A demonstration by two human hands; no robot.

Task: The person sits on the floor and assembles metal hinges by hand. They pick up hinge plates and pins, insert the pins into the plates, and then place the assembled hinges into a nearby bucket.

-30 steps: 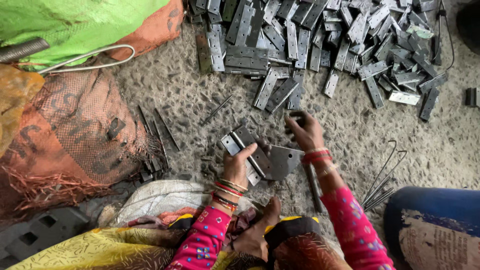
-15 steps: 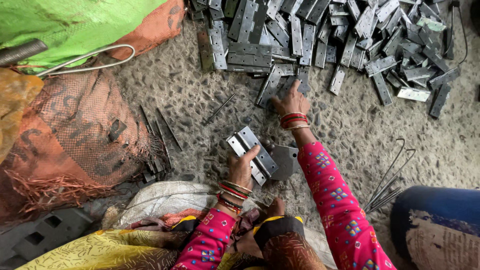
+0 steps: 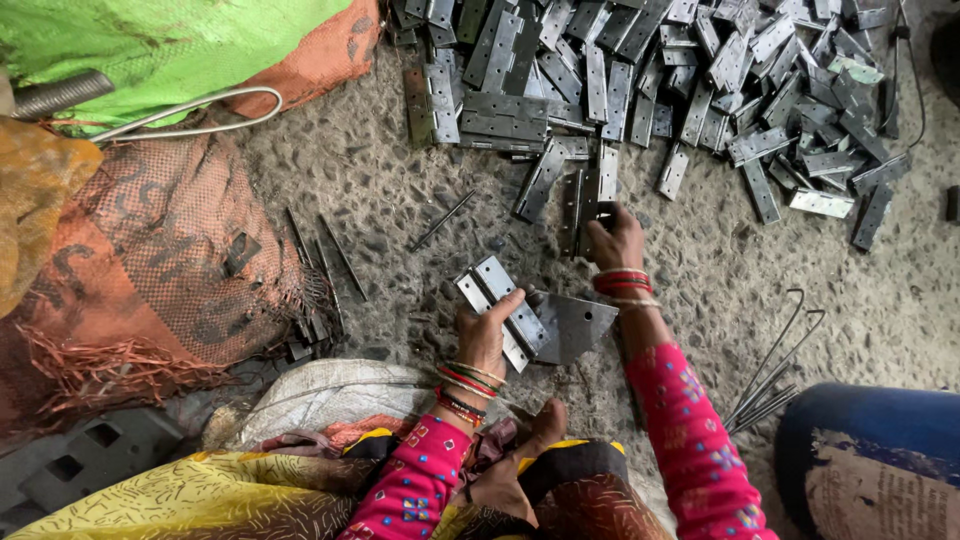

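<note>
Left hand (image 3: 487,335) pins open hinge (image 3: 503,308) flat on steel block (image 3: 573,325), steadying it. Right hand (image 3: 615,238) pinches hinge leaf (image 3: 587,205) at pile (image 3: 640,80) edge, within reach.

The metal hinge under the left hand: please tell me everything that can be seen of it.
The hinge is grey, dull metal: two long flat leaves joined along a middle knuckle, lying open and slanted on the rough floor. The left hand grips its near end, beside a flat metal plate.
</note>
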